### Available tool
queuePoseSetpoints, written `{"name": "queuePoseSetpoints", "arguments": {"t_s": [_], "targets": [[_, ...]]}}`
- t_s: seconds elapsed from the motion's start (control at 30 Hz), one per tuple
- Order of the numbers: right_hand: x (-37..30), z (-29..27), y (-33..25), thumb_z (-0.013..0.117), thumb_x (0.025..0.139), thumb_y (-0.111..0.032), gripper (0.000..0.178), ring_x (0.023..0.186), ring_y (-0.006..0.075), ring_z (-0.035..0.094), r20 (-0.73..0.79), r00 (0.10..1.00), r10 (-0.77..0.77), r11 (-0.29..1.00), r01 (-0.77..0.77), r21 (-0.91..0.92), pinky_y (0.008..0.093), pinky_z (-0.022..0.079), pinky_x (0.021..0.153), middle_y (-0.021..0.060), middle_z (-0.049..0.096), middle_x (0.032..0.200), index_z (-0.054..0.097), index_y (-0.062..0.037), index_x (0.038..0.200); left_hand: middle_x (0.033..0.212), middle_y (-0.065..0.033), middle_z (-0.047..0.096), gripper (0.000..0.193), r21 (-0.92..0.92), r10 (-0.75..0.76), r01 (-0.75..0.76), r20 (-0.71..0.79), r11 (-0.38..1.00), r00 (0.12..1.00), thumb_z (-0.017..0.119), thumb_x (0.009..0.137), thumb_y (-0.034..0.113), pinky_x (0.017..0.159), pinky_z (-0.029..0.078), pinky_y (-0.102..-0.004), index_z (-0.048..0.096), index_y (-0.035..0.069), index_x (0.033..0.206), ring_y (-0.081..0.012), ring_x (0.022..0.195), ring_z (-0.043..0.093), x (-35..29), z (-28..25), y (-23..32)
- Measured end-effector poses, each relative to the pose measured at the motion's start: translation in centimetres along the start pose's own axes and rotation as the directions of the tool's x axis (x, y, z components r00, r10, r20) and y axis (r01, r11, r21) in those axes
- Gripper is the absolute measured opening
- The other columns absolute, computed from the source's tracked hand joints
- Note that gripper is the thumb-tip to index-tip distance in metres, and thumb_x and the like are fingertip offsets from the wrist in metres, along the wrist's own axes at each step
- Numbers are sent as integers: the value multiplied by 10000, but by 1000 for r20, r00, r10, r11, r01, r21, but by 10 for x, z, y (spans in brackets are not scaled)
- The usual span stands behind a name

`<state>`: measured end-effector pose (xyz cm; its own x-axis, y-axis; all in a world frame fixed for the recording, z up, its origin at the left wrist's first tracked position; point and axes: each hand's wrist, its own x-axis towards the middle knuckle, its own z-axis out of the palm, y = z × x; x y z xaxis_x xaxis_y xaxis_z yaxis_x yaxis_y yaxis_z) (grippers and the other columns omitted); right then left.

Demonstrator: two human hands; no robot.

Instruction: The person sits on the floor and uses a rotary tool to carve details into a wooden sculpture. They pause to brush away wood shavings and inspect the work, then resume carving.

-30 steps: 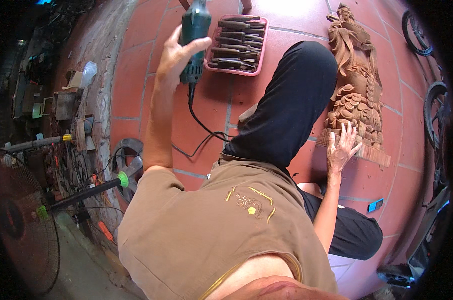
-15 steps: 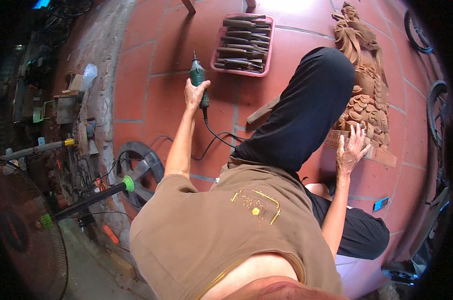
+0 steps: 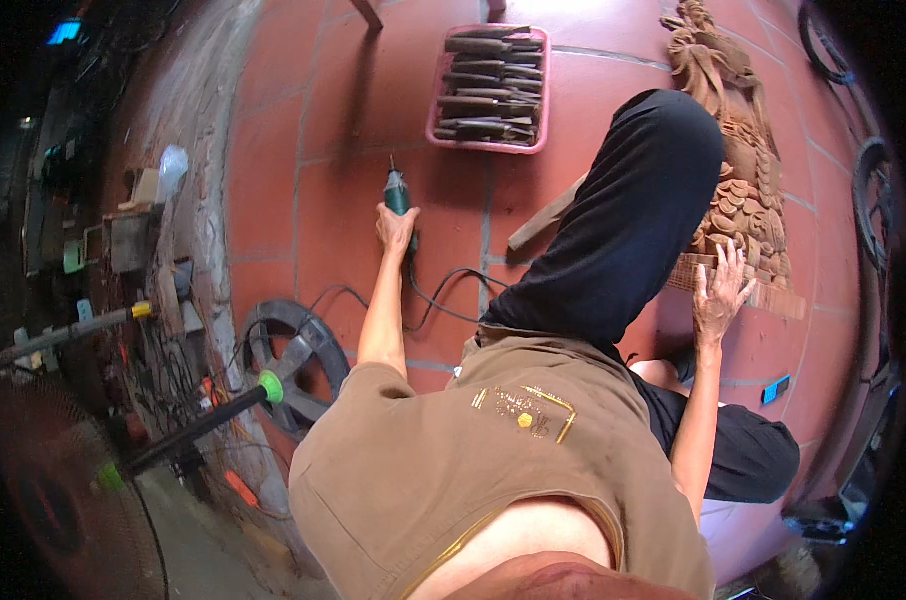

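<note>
Left of your knee [image 3: 668, 130], your left hand [image 3: 396, 229] grips a power tool [image 3: 397, 195]; your spread right hand [image 3: 718, 303] touches a carving [image 3: 748, 205].

Here the left hand [image 3: 397, 229] grips a dark-green cylindrical power tool [image 3: 397, 197], tip pointing away; the right hand [image 3: 718, 300], spread wide, is over the base [image 3: 779, 299] of a brown carved wooden figure [image 3: 748, 200]! Beyond the left hand, a pink rectangular plastic basket [image 3: 488, 149] holds slim, dark tools [image 3: 488, 100].

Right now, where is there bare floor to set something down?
Bare tiles show left of the pink basket, beyond the left hand, and between basket and wood carving. It is crowded around the held power tool and its cord, and inside the tool-filled basket.
</note>
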<state>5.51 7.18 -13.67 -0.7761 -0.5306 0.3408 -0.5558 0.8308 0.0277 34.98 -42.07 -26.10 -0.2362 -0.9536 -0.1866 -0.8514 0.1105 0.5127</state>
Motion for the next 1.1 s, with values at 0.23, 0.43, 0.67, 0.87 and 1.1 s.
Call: {"name": "queuePoseSetpoints", "arguments": {"t_s": [0.23,0.43,0.67,0.87,1.1], "targets": [[0,-5,-2,614,854,-270,536,1384,223,291,22,999,30,1000,-30,1,560,132,1129,20,380,1461,447,-155,1350,1004,-276,617,641,64,116,-110,-100,992,988,749,666,334,857,457,-490,495,-56,1106,-436,961,587,-10,2,-8],[-1,-5,-1,630,823,-280,520,1366,232,315,-53,998,46,997,-43,57,570,152,1119,37,415,1425,491,-133,1302,1038,-251,591,625,319,191,-150,-100,936,976,790,652,374,866,448,-510,541,-48,1040,-433,981,548,-1,10,-15],[-1,-1,3,640,792,-288,507,1329,254,357,-98,993,71,989,-57,139,588,170,1103,55,452,1377,531,-122,1258,1233,-221,496,826,416,184,-94,-181,904,966,775,674,429,919,423,-515,436,59,1330,-409,1147,456,8,12,-14],[-9,-1,1,638,802,-272,511,1330,252,351,-144,984,103,981,-77,179,569,156,1115,49,450,1383,529,-126,1279,1223,-163,558,604,-444,347,-327,-38,834,937,708,801,265,861,460,-407,487,8,1300,-279,1081,550,53,-12,53],[-17,-4,7,627,813,-280,523,1335,241,344,-80,991,109,959,-84,269,547,129,1132,36,451,1396,520,-114,1297,1146,-109,598,406,-801,536,-345,-35,490,844,614,891,136,818,485,-337,524,7,1265,-189,979,594,-68,-91,282]]}}
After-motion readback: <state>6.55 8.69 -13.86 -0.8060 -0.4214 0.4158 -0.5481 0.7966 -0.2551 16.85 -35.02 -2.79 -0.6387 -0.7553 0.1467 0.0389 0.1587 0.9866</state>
